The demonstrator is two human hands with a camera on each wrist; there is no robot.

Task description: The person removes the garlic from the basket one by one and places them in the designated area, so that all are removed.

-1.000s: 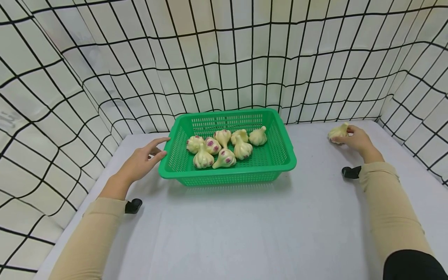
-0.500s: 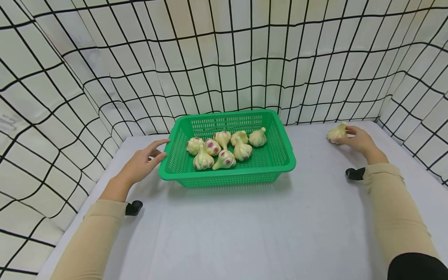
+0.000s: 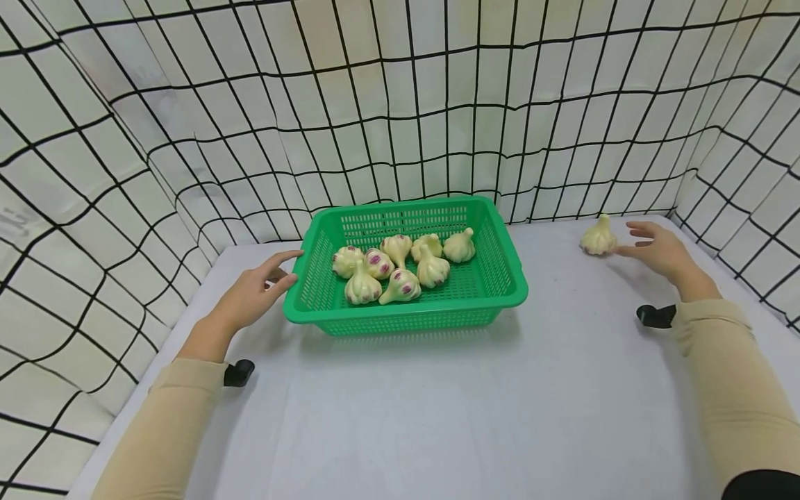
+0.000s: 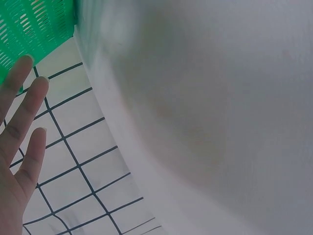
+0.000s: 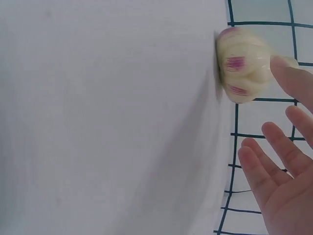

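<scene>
A green plastic basket (image 3: 406,313) stands at the middle back of the table with several garlic bulbs (image 3: 432,269) in it, some marked with purple. My left hand (image 3: 253,292) has its fingertips at the basket's left rim, fingers loosely extended. In the left wrist view that hand's fingers (image 4: 32,156) are spread below the basket. A single garlic bulb (image 3: 598,237) sits upright on the table at the far right, its stem pointing up. Just right of it is my right hand (image 3: 667,254), fingers apart and holding nothing. In the right wrist view the thumb overlaps the lone bulb's stem (image 5: 289,62).
The white tabletop (image 3: 400,410) reaches forward from the basket. White walls covered with black netting (image 3: 437,104) close off the back and both sides. A dark wrist-camera piece (image 3: 656,317) juts from the right sleeve, another (image 3: 239,373) from the left.
My right hand has let go of the garlic bulb at the far right and drawn back to the right. The bulb now stands upright. The left hand stays at the basket rim.
</scene>
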